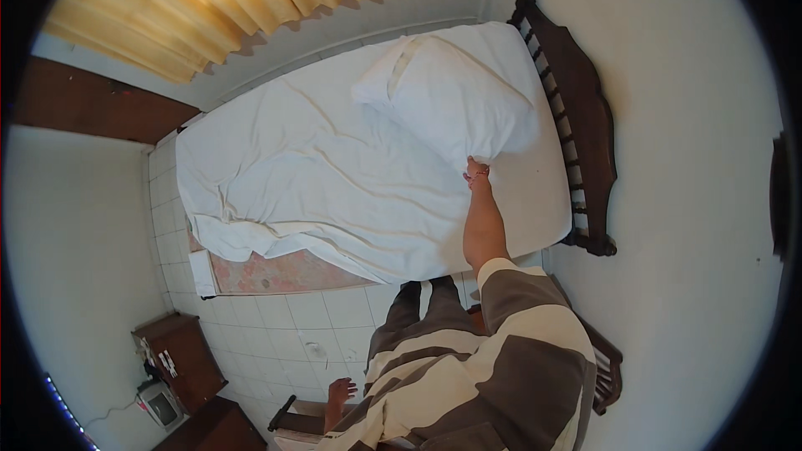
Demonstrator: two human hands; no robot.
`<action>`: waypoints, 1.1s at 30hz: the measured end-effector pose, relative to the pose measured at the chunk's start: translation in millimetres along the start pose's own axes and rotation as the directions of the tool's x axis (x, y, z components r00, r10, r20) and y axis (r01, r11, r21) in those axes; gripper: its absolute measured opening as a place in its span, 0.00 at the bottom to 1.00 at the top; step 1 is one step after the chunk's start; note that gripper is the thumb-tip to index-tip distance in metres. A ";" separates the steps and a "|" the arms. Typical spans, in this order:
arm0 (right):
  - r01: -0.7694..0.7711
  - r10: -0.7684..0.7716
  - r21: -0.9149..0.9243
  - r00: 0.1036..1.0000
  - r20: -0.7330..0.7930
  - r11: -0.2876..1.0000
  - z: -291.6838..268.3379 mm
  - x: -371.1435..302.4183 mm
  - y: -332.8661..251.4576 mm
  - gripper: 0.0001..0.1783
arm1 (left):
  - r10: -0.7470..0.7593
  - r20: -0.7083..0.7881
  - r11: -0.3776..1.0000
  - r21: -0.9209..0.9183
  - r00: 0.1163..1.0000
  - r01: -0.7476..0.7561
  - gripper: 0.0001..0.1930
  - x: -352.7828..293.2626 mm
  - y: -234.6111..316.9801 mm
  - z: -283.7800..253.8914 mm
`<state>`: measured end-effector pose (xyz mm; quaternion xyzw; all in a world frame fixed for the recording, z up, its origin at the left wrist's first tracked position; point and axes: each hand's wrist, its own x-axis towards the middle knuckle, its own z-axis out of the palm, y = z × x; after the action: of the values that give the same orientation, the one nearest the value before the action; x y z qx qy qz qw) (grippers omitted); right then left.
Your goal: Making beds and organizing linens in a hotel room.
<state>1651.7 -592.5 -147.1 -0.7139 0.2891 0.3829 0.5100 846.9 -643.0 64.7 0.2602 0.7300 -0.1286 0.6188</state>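
A white pillow (455, 96) lies toward the headboard end of the bed, a pale strip along its far left edge. My right arm reaches over the mattress, and my right hand (476, 171) is closed on the pillow's near corner. Under it spreads a rumpled white sheet (317, 159), creased along its length. The sheet's near left edge is pulled up, baring part of a reddish patterned mattress or base (276, 274). My left hand (341, 390) hangs low at my left side, fingers apart and holding nothing, above the tiled floor.
A dark wooden headboard (576, 100) stands at the right by the wall. Yellow curtains (251, 0) hang at the far side. Brown cabinets (180, 355) and a small grey device (160, 405) are at lower left. Close behind me are wooden furniture pieces (606, 359).
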 end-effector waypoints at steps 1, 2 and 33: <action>-0.034 0.033 -0.008 0.999 -0.007 0.999 5.8 -0.9 -5.1 0.35 | -0.026 -0.058 0.999 0.039 0.998 0.028 0.15 -1.7 -7.7 9.5; -0.026 0.026 0.011 0.999 0.028 1.000 9.9 -3.8 -12.5 0.35 | 0.044 -0.016 0.999 0.007 0.999 -0.044 0.15 0.4 -6.8 19.5; 0.817 -0.094 -0.575 0.577 0.811 0.054 -132.6 -321.7 47.9 0.11 | 0.860 0.017 0.372 -0.706 0.510 -0.603 0.32 -56.5 472.8 171.4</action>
<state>1473.1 -726.3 124.1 -0.7575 -0.4384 0.4655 0.1316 1250.7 -349.8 148.4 0.3127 0.3903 0.3663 0.7847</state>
